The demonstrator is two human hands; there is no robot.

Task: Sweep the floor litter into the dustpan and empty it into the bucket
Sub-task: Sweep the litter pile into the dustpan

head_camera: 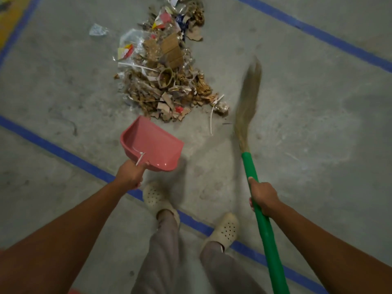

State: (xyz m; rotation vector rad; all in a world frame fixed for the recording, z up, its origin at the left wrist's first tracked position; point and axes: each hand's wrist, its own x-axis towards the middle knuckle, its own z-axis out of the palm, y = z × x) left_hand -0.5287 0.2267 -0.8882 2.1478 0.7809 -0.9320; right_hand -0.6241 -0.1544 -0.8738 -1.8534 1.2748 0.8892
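Note:
A long pile of litter (167, 81), mostly torn cardboard, paper scraps and clear plastic, lies on the grey concrete floor ahead of me. My left hand (130, 174) grips the handle of a pink dustpan (151, 144), held above the floor just short of the pile, its open mouth facing the litter. My right hand (264, 198) grips the green handle of a broom (254, 177). Its straw bristles (248, 96) are blurred and reach out to the right of the pile's near end. No bucket is in view.
Blue tape lines (63, 152) cross the floor under my feet and at the far right (318, 31). A loose plastic scrap (97, 29) lies left of the pile. My feet in pale clogs (156, 197) stand on the near line.

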